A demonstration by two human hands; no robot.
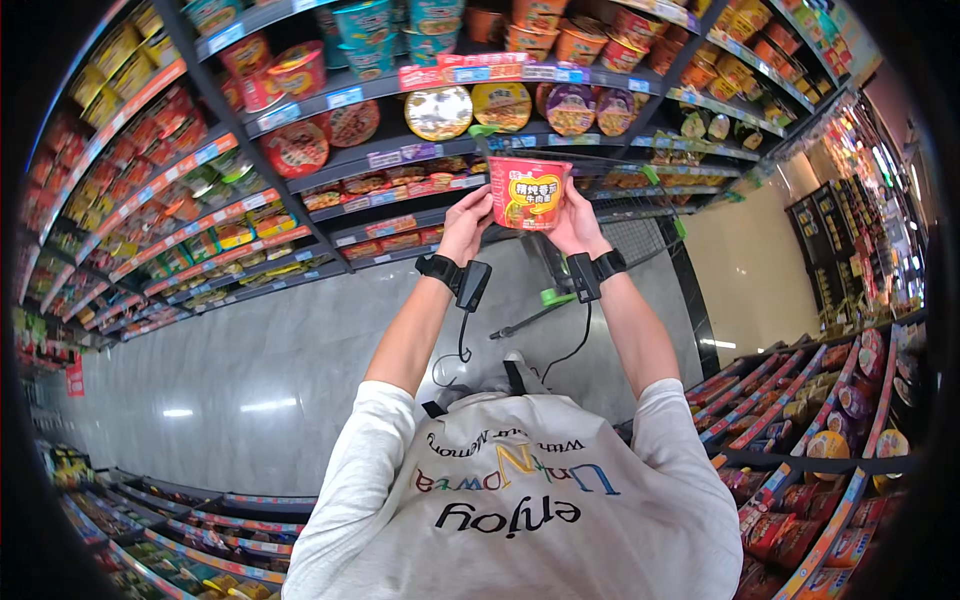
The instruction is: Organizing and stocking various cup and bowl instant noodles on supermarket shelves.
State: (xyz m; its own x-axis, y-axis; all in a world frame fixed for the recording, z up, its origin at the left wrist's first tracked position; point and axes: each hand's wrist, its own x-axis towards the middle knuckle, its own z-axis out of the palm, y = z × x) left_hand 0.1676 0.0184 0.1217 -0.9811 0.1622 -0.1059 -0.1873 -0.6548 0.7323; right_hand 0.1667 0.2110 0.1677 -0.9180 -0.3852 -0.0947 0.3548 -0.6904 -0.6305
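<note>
A red instant noodle cup (528, 193) with a yellow patch and printed writing is held upright between both hands, level with the shelves in front. My left hand (466, 219) presses its fingers against one side of the cup. On the opposite side my right hand (579, 219) cups the lower wall, fingers partly hidden behind it. Black straps with small devices and cables are on both wrists. Just beyond the cup, round noodle bowls (501, 106) face outward on a shelf.
A shopping cart (637, 225) with green corner parts stands behind and right of the cup, near my feet. Shelves of noodle packs (255, 217) run along the front and left. More shelving (787, 405) stands at the lower right and behind me. Grey floor (225, 360) lies between.
</note>
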